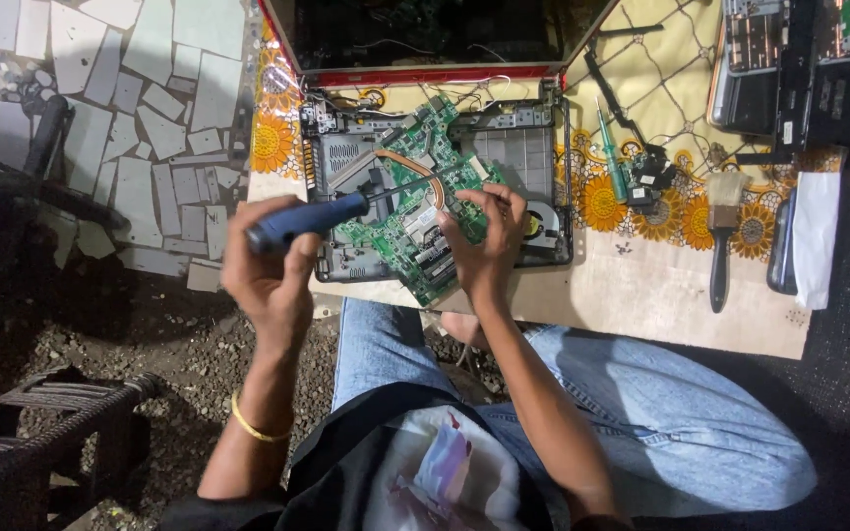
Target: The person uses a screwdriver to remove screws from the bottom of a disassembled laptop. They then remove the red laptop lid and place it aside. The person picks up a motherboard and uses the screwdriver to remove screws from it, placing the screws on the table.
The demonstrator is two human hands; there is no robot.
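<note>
An opened laptop base [533,147] lies on the cloth-covered table with its green circuit board [415,211] exposed and tilted up at the near edge. My left hand [268,270] grips a blue-handled screwdriver [312,218] whose shaft reaches right across the board toward my other hand. My right hand [489,236] pinches the board's right side with fingertips on it. The laptop's red-rimmed lid [425,39] stands open behind.
A green screwdriver [610,157], a black tool and small parts lie right of the laptop. A brush [722,236] rests on the flowered yellow cloth [641,285]. More laptop parts [799,59] sit at the far right. A dark woven stool [31,433] stands at lower left.
</note>
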